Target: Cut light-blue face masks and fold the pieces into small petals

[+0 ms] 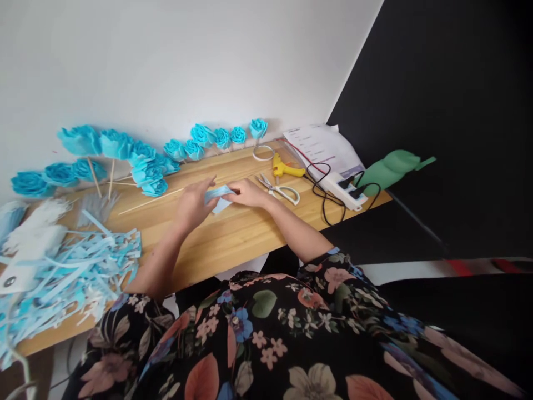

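Worktop [227, 244]: wooden, running left to right below a pale wall [166, 61].
Strip heap [91, 266]: tangled, pale blue and white, near left.
Blue flowers [150, 166]: ranged along the far side, some on thin sticks.
Left hand [194, 201]: fingers nearly closed on the blue piece's left end.
Right hand [249, 193]: fingers pinching its right end.
Scissors [287, 194]: right of the right hand, blades slightly parted.
Glue gun [287, 168]: yellow, just beyond the scissors.
Blue piece [220, 192]: between both hands, mid-worktop; contact with the wood unclear.
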`<state>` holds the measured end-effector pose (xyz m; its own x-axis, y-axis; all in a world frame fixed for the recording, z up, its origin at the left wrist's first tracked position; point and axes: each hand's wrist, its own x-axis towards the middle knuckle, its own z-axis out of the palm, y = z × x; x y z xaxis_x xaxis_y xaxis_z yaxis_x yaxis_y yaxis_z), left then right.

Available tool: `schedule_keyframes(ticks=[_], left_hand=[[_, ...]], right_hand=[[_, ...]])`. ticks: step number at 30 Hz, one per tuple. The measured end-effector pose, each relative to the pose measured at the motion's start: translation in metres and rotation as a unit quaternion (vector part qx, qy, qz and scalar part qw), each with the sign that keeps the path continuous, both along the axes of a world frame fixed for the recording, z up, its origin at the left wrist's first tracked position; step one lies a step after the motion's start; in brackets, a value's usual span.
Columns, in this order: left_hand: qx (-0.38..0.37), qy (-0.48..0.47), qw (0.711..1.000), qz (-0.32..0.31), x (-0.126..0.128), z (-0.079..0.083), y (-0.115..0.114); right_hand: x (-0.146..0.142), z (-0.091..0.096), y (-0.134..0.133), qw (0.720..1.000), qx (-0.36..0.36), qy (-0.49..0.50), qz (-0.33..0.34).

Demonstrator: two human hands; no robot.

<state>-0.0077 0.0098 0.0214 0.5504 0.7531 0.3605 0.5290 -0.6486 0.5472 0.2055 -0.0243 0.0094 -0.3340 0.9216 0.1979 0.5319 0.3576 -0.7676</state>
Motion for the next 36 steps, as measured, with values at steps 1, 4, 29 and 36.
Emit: schedule_keyframes(ticks=[1,4,29,36], left_hand=[[-0.025,0.005,1.0,0.001,0.002,-0.004,0.008],[-0.106,-0.034,0.994,0.002,0.003,-0.019,0.022],[-0.244,-0.316,0.917,-0.004,0.015,-0.044,0.005],[-0.188,-0.213,0.958,0.038,0.012,-0.047,0.007]], right_hand=[[0.001,0.0,0.0,1.0,0.009,-0.018,-0.007],[0.002,-0.001,0.002,0.997,0.021,-0.061,-0.033],[-0.004,-0.011,0.004,0.988,0.098,0.024,-0.115],[-0.005,-0.014,0.007,0.988,0.129,-0.047,-0.072]])
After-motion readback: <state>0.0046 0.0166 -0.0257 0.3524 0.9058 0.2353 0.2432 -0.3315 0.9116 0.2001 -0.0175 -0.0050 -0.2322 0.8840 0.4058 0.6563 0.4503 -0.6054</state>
